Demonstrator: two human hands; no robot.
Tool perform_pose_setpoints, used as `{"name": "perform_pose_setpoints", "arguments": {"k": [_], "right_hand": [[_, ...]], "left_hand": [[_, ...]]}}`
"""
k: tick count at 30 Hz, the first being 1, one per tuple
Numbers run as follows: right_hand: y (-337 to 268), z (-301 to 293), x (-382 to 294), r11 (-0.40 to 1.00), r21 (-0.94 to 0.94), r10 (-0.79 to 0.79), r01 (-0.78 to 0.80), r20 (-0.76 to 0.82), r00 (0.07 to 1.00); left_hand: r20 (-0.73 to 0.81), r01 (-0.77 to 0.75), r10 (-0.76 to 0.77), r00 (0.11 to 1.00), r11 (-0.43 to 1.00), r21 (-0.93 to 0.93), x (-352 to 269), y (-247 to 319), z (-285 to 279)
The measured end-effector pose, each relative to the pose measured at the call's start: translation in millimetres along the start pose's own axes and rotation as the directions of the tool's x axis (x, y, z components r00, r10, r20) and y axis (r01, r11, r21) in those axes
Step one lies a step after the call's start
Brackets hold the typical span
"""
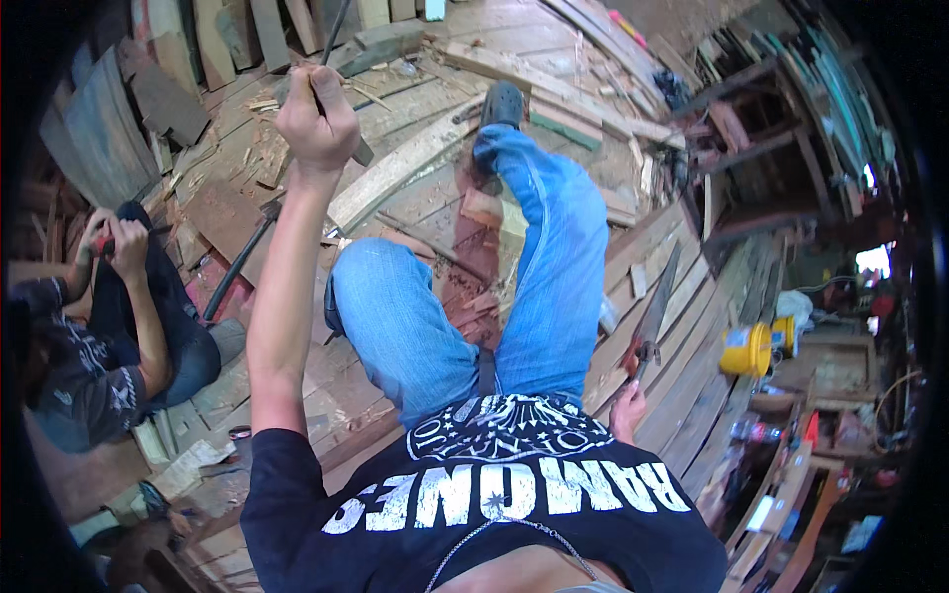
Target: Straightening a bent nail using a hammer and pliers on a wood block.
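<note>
My left hand (319, 122) is raised in a fist at upper left. It appears closed around a narrow tool, whose flat metal blade (363, 152) sticks out below; most of the tool is hidden. A thin dark rod (337, 30) shows just beyond the fist. At my right side, low by the hip, my right hand (629, 411) holds a hammer (649, 352) by its handle, partly hidden by my shirt. Beside the hammer head, a handsaw (660, 296) lies on wooden boards. Between my legs are reddish wood pieces (474, 307) and chips.
At left sits another person (111, 348), both hands on a red-handled tool (104, 244). A long dark-handled tool (241, 267) lies near my left forearm. Planks (408, 170) and offcuts litter the floor ahead. A yellow bucket (745, 350) and a wooden rack (764, 148) stand at right.
</note>
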State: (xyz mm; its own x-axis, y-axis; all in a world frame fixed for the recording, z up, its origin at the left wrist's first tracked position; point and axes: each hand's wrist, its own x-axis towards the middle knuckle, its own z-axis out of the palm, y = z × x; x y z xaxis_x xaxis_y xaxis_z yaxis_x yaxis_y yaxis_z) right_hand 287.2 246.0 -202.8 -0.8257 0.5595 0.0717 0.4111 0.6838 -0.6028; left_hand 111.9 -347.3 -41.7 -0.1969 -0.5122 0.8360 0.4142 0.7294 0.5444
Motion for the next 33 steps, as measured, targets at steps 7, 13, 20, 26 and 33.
{"name": "perform_pose_setpoints", "arguments": {"k": [7,13,20,26,33], "right_hand": [[-66,2,83,0.971,0.109,-0.212,0.214,-0.024,0.977],[-113,10,105,0.923,0.305,-0.276,0.236,0.096,0.956],[-143,8,84,0.782,0.616,-0.25,-0.097,0.452,0.856],[-145,6,79,0.716,0.692,-0.421,-0.093,0.535,0.733],[-182,-14,64,0.5,0.831,-0.523,-0.245,0.515,0.679]], "left_hand": [[-0.11,-0.06,0.065,0.992,0.997,0.047,2,19,5],[-0.017,-0.145,0.147,0.989,0.985,0.094,6,69,34],[0.146,-0.189,0.174,0.974,0.978,0.092,17,130,59],[0.222,-0.274,0.235,0.946,0.948,0.164,-5,168,86],[0.212,-0.17,0.142,0.967,0.978,0.121,-60,179,88]]}}
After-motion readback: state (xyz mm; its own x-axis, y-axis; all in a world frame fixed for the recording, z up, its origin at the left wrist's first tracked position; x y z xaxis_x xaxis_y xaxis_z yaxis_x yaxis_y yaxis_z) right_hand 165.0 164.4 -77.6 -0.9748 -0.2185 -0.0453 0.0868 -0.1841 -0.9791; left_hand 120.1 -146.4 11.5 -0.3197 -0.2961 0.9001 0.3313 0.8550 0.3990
